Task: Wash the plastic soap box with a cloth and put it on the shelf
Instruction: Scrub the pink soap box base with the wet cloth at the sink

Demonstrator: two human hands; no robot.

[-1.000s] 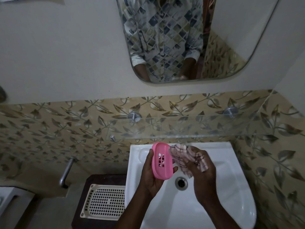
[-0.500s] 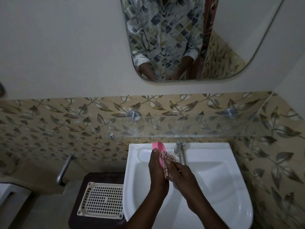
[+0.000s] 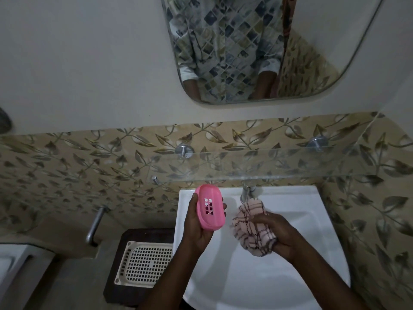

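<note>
Both forearms reach in over the sink (image 3: 312, 198). Left hand (image 3: 199, 229) is raised, palm up, fingers curled around the soap box (image 3: 210, 208) above the sink's left rim. Right hand (image 3: 279, 236), lower and seemingly fisted, bunches the cloth (image 3: 252, 227) mid-basin.

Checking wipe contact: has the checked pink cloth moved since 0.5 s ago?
Yes. The checked pink cloth, bunched in the right hand, has come off the pink plastic soap box and gone right, under the metal tap.

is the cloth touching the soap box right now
No, the cloth in the right hand sits apart from the soap box.
</note>
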